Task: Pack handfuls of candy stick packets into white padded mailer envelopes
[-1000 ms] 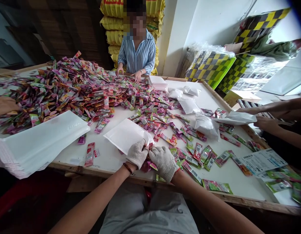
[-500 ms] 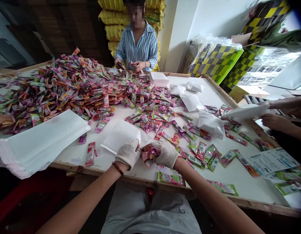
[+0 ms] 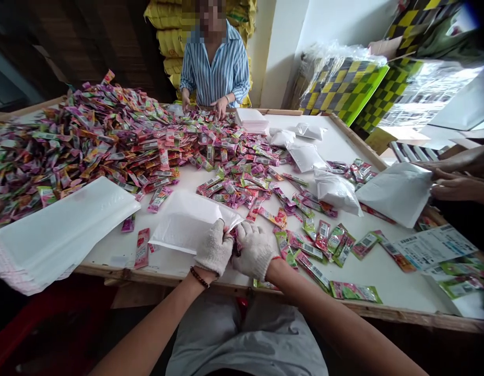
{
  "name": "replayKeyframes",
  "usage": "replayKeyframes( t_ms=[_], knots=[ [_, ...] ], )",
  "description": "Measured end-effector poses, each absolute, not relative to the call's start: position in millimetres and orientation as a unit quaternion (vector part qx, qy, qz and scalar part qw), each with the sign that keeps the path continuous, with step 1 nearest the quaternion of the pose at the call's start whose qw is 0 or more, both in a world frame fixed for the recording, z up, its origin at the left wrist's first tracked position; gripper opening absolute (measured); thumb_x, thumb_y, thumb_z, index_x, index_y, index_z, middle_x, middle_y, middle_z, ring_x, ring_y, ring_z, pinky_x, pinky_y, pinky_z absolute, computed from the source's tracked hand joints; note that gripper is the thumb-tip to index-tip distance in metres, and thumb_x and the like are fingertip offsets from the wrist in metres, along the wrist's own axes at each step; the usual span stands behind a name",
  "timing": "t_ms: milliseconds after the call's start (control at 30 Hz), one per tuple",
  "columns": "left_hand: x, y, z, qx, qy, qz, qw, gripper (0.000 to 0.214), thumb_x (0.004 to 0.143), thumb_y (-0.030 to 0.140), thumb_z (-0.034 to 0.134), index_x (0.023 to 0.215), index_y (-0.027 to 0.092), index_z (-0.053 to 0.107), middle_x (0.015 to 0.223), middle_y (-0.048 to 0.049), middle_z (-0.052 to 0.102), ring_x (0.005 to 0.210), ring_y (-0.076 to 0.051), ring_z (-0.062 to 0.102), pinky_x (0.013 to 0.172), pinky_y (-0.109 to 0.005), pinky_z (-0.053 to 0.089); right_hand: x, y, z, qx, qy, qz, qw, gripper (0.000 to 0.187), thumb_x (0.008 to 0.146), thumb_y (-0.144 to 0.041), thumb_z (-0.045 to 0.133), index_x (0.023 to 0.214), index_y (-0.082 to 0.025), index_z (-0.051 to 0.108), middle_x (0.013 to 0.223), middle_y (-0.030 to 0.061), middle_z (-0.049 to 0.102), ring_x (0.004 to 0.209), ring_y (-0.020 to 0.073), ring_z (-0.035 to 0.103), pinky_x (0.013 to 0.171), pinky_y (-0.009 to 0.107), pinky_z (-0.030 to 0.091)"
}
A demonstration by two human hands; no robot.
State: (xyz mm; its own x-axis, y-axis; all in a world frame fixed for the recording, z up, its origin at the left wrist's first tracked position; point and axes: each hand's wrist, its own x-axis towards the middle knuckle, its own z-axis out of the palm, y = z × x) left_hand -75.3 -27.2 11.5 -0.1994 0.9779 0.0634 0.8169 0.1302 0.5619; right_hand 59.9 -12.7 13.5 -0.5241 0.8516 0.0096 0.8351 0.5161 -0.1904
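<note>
A white mailer bag (image 3: pixel 183 219) lies on the table before me, its opening turned to the right. My left hand (image 3: pixel 215 248), in a knitted glove, is closed on the edge of that opening. Also gloved, my right hand (image 3: pixel 254 249) is closed around a bunch of small pink and purple sachets (image 3: pixel 236 241) at the bag's mouth. Most of the bunch is hidden behind the fingers, so how deep it sits in the bag cannot be seen. Loose sachets (image 3: pixel 312 271) lie right of my right hand.
A large heap of sachets (image 3: pixel 108 136) covers the back left. Flat mailers (image 3: pixel 69 230) are stacked at front left. Filled white bags (image 3: pixel 338 192) lie to the right. Across the table stands a person in a striped shirt (image 3: pixel 216 65); another person's hands (image 3: pixel 457 183) hold a white bag.
My right hand has pushed in against the bag's opening, and less of the sachet bunch shows. The person on the right has tilted their bag downward. The opposite person's hands have lowered to the heap.
</note>
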Motion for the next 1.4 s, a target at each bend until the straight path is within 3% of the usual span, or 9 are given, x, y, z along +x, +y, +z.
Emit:
replayKeyframes(
  t_ms=[200,367,567,833,933,1033,1133,1267,1400],
  knots=[
    [-78.8,-34.0,26.4,0.643,0.713,0.232,0.158,0.006,0.084,0.02,0.051,0.079,0.02,0.055,0.077,-0.0033,0.066,0.074,-0.017,0.06,0.065,-0.025,0.037,56.1,-8.7,26.2,-0.46,-0.886,0.057,0.01,0.046,0.083,-0.036,0.049,0.122,-0.013,0.055,0.12,0.0208,0.055,0.105,0.0335,0.053,0.085,0.047,0.043],
    [-66.7,-31.8,34.4,0.671,0.727,0.134,0.056,0.021,0.092,0.028,0.043,0.088,0.02,0.062,0.084,-0.0079,0.069,0.077,-0.021,0.062,0.064,-0.029,0.033,33.3,17.5,45.2,-0.448,-0.886,0.057,-0.1,0.043,0.066,-0.036,0.068,0.102,-0.013,0.064,0.104,0.0206,0.06,0.09,0.0347,0.06,0.075,0.046,0.048],
    [-77.6,-28.0,11.6,0.675,0.723,0.127,0.072,0.027,0.095,0.031,0.04,0.108,0.021,0.061,0.094,-0.0072,0.07,0.085,-0.02,0.064,0.064,-0.028,0.034,70.3,20.3,32.2,-0.405,-0.902,0.144,0.037,0.06,0.068,-0.05,0.065,0.119,-0.019,0.06,0.112,0.0129,0.06,0.095,0.0277,0.059,0.08,0.037,0.047],
    [-76.3,-25.9,13.5,0.679,0.695,0.219,0.086,0.019,0.087,0.023,0.048,0.092,0.021,0.066,0.091,-0.0082,0.07,0.085,-0.021,0.063,0.074,-0.028,0.041,44.1,12.4,30.9,-0.492,-0.863,0.088,0.073,0.023,0.082,-0.031,0.053,0.087,-0.017,0.07,0.099,0.0142,0.062,0.093,0.0292,0.059,0.081,0.042,0.044],
    [-86.6,-21.4,9.4,0.626,0.676,0.324,0.217,0.016,0.085,0.026,0.05,0.078,0.018,0.062,0.075,-0.0033,0.066,0.071,-0.015,0.059,0.067,-0.024,0.042,50.1,23.6,26.4,-0.446,-0.848,0.239,0.158,0.025,0.077,-0.037,0.06,0.09,-0.018,0.07,0.097,0.0096,0.063,0.089,0.026,0.061,0.08,0.039,0.047],
    [-101.4,-22.9,12.0,0.51,0.65,0.421,0.375,0.021,0.08,0.036,0.057,0.075,0.016,0.059,0.062,0.0025,0.057,0.054,-0.01,0.048,0.052,-0.02,0.038,79.5,33.8,12.1,-0.407,-0.711,0.452,0.353,0.039,0.079,-0.044,0.057,0.111,-0.022,0.062,0.101,0.0045,0.063,0.089,0.0202,0.061,0.077,0.033,0.05],
    [-111.3,-27.0,28.1,0.394,0.611,0.508,0.461,0.028,0.073,0.043,0.066,0.077,0.016,0.058,0.052,0.0075,0.047,0.042,-0.005,0.036,0.042,-0.018,0.028,103.8,38.9,-1.3,-0.476,-0.491,0.524,0.509,0.036,0.076,-0.042,0.058,0.105,-0.02,0.059,0.097,0.0047,0.064,0.084,0.0178,0.062,0.075,0.032,0.052],
    [-108.1,-24.9,56.9,0.327,0.547,0.576,0.513,0.032,0.066,0.042,0.074,0.077,0.017,0.057,0.043,0.0098,0.041,0.038,-0.004,0.033,0.041,-0.017,0.028,101.4,30.4,6.8,-0.452,-0.329,0.682,0.471,0.024,0.071,-0.038,0.064,0.084,-0.021,0.053,0.074,0.0018,0.063,0.066,0.0173,0.065,0.067,0.034,0.055],
    [-92.7,-19.0,80.1,0.319,0.503,0.599,0.535,0.033,0.061,0.039,0.077,0.071,0.019,0.053,0.041,0.0107,0.038,0.037,-0.004,0.031,0.042,-0.018,0.032,82.5,22.4,48.1,-0.419,-0.418,0.716,0.371,0.017,0.065,-0.029,0.064,0.073,-0.019,0.053,0.053,-0.0011,0.059,0.05,0.0165,0.062,0.052,0.028,0.054]
  ],
)
